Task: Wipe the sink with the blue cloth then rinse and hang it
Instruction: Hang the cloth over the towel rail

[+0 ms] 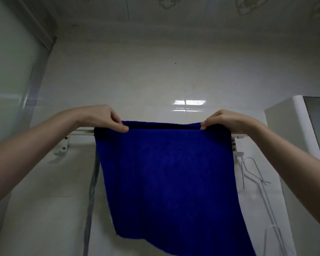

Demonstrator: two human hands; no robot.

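Head view looks up at a white towel rail (pixel 81 133) fixed to the tiled wall (pixel 155 80). The blue cloth (pixel 166 172) is draped over the rail, spanning most of its length between the left bracket (pixel 62 148) and the right end.

- Left hand (pixel 102 117): fingers (pixel 121 128) and thumb pinch the cloth's top fold near its left edge, right at the rail.
- Right hand (pixel 227 120): same pinch on the top fold near the right edge.
- The front panel hangs long and fairly flat, with its lower edge slanting down to the right. The back panel is hidden, so I can't tell how much hangs behind.
- Wire hangers (pixel 255 174) hang from the rail's right end, just beside the cloth. A white cabinet (pixel 284 122) sits further right.
- The sink is not in view.

Step, as I judge it: this is the hang, the last item. Wipe and rinse can't be checked from here.

Next move calls for:
- evening out the drape across the rail so front and back balance;
- tugging the right side level;
- letting go with both hands together.

Risk: a cloth hung off balance could creep forward and slide off the rail.
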